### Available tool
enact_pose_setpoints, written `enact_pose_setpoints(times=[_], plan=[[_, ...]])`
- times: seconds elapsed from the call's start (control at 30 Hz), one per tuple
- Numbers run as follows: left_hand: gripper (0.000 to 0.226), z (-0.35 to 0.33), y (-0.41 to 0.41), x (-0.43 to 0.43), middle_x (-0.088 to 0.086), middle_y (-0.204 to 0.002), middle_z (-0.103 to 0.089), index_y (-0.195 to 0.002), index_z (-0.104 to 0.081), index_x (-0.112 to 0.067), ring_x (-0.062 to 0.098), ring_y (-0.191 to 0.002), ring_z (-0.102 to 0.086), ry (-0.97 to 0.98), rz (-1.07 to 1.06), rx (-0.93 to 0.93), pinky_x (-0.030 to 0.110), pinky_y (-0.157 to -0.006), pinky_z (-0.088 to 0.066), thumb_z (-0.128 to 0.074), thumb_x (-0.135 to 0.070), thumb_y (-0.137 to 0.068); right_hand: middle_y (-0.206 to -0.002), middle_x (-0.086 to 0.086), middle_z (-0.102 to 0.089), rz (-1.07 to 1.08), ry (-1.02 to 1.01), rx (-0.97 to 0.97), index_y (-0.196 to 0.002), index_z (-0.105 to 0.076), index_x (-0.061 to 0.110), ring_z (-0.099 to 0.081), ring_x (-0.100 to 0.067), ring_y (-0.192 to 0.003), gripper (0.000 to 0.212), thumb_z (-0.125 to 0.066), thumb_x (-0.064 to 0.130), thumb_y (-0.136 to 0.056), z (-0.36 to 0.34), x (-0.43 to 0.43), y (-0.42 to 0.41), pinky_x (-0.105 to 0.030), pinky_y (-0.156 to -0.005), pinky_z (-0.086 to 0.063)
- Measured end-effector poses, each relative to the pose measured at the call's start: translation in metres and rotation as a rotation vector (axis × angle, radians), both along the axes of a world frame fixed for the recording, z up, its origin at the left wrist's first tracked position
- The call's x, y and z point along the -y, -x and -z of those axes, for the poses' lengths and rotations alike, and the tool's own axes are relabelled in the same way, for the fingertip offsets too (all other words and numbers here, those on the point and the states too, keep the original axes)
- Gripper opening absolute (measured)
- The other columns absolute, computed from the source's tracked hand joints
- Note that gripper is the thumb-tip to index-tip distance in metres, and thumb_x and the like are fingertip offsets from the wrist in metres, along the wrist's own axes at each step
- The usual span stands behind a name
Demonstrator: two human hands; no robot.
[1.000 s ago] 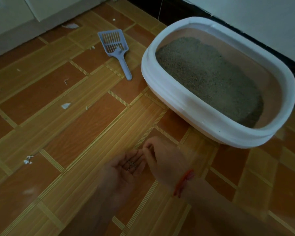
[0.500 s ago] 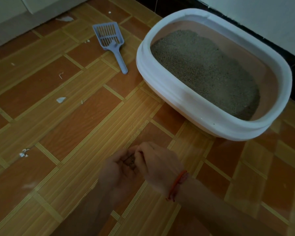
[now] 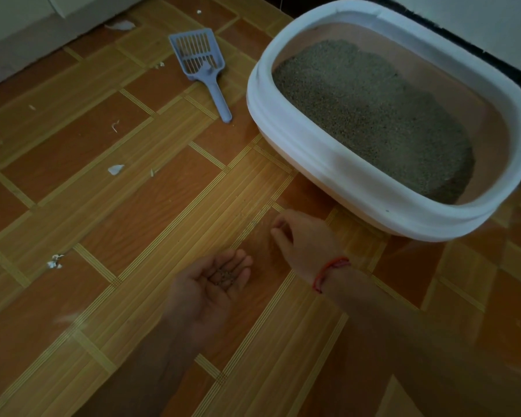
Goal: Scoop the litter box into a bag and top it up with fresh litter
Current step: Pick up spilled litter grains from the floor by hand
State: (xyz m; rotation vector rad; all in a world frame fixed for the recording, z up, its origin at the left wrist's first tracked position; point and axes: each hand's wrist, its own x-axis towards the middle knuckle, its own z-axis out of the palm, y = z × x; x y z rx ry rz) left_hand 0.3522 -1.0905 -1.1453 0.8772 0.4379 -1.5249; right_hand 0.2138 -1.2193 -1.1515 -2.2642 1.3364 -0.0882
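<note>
A white-rimmed litter box [image 3: 337, 173] stands on the floor at the upper right, filled with grey litter [image 3: 370, 112]. A pale blue slotted scoop [image 3: 203, 67] lies on the tiles to its left, handle pointing toward me. My left hand [image 3: 208, 290] is cupped palm up near the bottom centre, with a small pile of litter grains [image 3: 223, 276] in it. My right hand [image 3: 304, 239], a red thread on its wrist, reaches down to the floor just ahead of the box's near wall, fingertips pinched together low over the tiles.
The floor is orange and tan patterned tile [image 3: 133, 206]. Small white scraps [image 3: 115, 169] and crumbs [image 3: 54, 261] lie scattered at the left. A pale wall or cabinet base [image 3: 27, 31] runs along the upper left, a dark skirting [image 3: 491, 64] behind the box.
My hands were together, the right one dropping grains into the left palm. Now the right hand has moved forward to the floor and the left palm lies open with the grains.
</note>
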Motion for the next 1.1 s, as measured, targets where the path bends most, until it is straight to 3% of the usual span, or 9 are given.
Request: enact_pose_setpoints(times=[0.23,0.53,0.9,1.1], plan=[[0.029,-0.006,-0.004,0.000,0.022,-0.100,-0.072,-0.080,-0.074,0.005,0.033,-0.098,-0.071,-0.074,0.026,0.053,0.041,-0.084,-0.058,-0.052,-0.013,-0.086,-0.088,0.010,-0.059,-0.027,-0.018,-0.007,-0.094,-0.059,0.030,-0.056,-0.012,-0.083,0.007,-0.053,0.034,-0.095,0.003,0.011,-0.015,-0.034,-0.074,-0.052],[0.032,-0.007,-0.007,0.000,0.022,-0.100,-0.072,-0.091,-0.068,0.007,0.033,-0.097,-0.072,-0.094,0.017,0.067,0.042,-0.084,-0.058,-0.044,-0.014,-0.098,-0.080,0.007,-0.055,-0.052,0.047,-0.056,-0.084,-0.058,0.026,-0.054,-0.013,-0.074,0.014,-0.051,0.028,-0.095,0.004,0.011,-0.021,-0.032,-0.065,-0.050],[0.033,-0.009,-0.006,0.000,0.021,-0.099,-0.072,-0.092,-0.067,0.006,0.032,-0.094,-0.073,-0.111,0.011,0.068,0.041,-0.083,-0.058,-0.043,-0.015,-0.099,-0.081,0.003,-0.056,-0.116,0.071,-0.150,-0.085,-0.053,0.018,-0.056,-0.019,-0.070,0.017,-0.042,0.025,-0.095,-0.001,0.012,-0.031,-0.041,-0.066,-0.054],[0.032,-0.004,-0.004,-0.001,0.022,-0.100,-0.072,-0.091,-0.069,0.006,0.032,-0.095,-0.072,-0.096,-0.011,0.074,0.040,-0.083,-0.058,-0.045,-0.015,-0.097,-0.081,0.008,-0.058,-0.082,0.020,0.054,-0.085,-0.057,0.023,-0.055,-0.011,-0.072,0.014,-0.049,0.029,-0.094,-0.014,-0.013,-0.022,-0.031,-0.065,-0.051]])
